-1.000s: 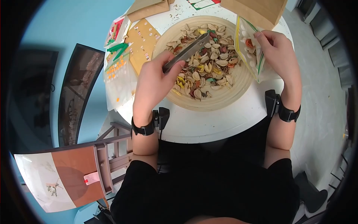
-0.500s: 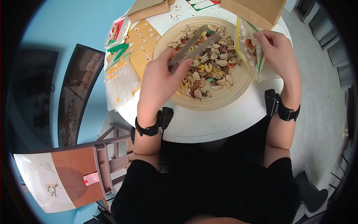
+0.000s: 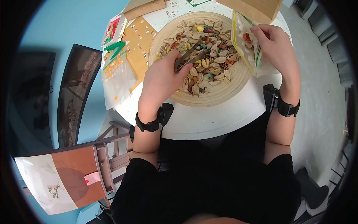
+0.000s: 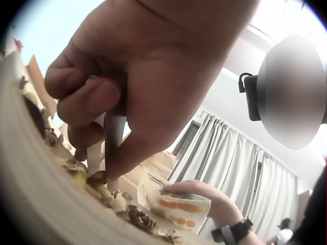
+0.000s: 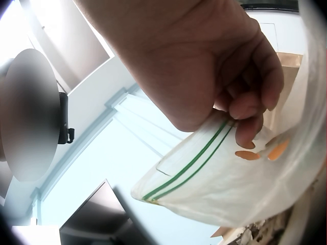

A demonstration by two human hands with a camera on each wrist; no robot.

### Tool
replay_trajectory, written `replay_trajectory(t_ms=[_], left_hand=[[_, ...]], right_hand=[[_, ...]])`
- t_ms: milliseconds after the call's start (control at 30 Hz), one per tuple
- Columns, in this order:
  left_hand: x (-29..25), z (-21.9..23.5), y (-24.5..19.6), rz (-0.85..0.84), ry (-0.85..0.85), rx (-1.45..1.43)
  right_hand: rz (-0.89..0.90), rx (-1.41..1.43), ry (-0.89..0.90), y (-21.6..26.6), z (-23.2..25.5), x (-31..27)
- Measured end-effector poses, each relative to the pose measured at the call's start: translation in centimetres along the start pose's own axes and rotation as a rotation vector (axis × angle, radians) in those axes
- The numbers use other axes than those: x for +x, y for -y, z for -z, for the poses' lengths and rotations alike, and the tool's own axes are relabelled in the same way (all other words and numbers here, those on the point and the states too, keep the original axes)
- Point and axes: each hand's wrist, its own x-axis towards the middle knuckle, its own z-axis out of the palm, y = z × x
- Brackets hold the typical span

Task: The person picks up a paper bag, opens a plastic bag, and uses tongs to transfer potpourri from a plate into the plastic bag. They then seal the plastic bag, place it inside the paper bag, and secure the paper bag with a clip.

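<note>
In the head view my left hand [image 3: 158,82] grips a pair of metal tongs [image 3: 200,56] between thumb and fingers. The tongs' arms are spread, their tips down among the dried petals and pods [image 3: 222,59]. These lie on a round, pale wooden plate [image 3: 209,102]. My right hand [image 3: 280,46] pinches the top edge of a clear zip bag [image 3: 241,33] with green and yellow seal lines, its mouth parted toward the plate. Orange pieces show inside the bag [image 5: 219,189] in the right wrist view. What lies between the tongs' tips is hard to make out.
Brown paper bags [image 3: 257,9] [image 3: 145,9] stand at the back of the white table [image 3: 197,128]. To the left lie a patterned kraft sheet [image 3: 140,41], a box with red and green items [image 3: 112,30], and another zip bag with orange dots [image 3: 117,84].
The tongs' arms have spread from pressed together, and their tips have come down into the petals. My left hand has shifted slightly right. The right hand keeps hold of the bag.
</note>
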Motion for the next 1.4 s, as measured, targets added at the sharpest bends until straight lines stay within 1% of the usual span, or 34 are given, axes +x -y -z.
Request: replay_trajectory(t_ms=[100,200,300,367,500,600,700,800,933,1033,1133,1167,1233,1333,1400], left_hand=[[-0.1,-0.3,-0.1,-0.018,-0.042,0.037],[0.0,-0.2,0.3,-0.043,-0.056,0.0],[0.3,0.0,0.5,-0.004,-0.02,-0.025],[0.5,-0.2,0.9,-0.019,-0.038,-0.051],[0.4,0.3,1.0,-0.042,-0.065,-0.113],[-0.2,1.6,-0.1,-0.008,-0.101,-0.234],[-0.9,1.4,-1.1,-0.103,-0.138,-0.336],[-1.3,0.5,-2.7,-0.132,-0.058,-0.305],[-0.7,0.4,-1.4,-0.095,-0.106,-0.243],[-0.6,0.9,-1.3,-0.037,-0.145,-0.266],[-1.0,1.0,-2.5,-0.013,0.025,-0.103],[-1.0,0.6,-2.5,-0.029,0.024,-0.048],[-1.2,-0.2,-2.2,-0.058,0.024,0.062],[-1.0,0.3,-1.6,-0.04,0.002,0.113],[-1.0,0.1,-1.3,-0.05,0.018,0.098]], right_hand=[[0.011,-0.001,-0.004,0.0,0.0,0.0],[0.011,-0.002,-0.008,0.1,0.1,-0.1],[0.009,0.0,-0.001,0.2,0.1,-0.2],[0.011,0.007,-0.001,0.1,0.0,-0.1],[0.009,-0.005,0.008,0.2,0.2,-0.2],[0.016,-0.015,0.003,0.0,0.2,-0.1],[0.01,-0.017,0.008,0.0,0.2,0.0],[-0.006,-0.019,0.039,0.6,0.1,-0.3],[0.006,-0.02,-0.003,-0.5,0.3,0.1],[-0.012,-0.024,-0.012,-0.8,0.6,0.3],[-0.036,-0.037,0.028,-0.4,1.0,0.3],[-0.043,-0.043,0.047,-0.3,1.1,0.3],[-0.034,-0.036,0.02,-0.5,1.0,0.3],[-0.017,-0.035,-0.005,-0.9,0.9,0.4],[-0.018,-0.032,-0.007,-1.0,1.0,0.4]])
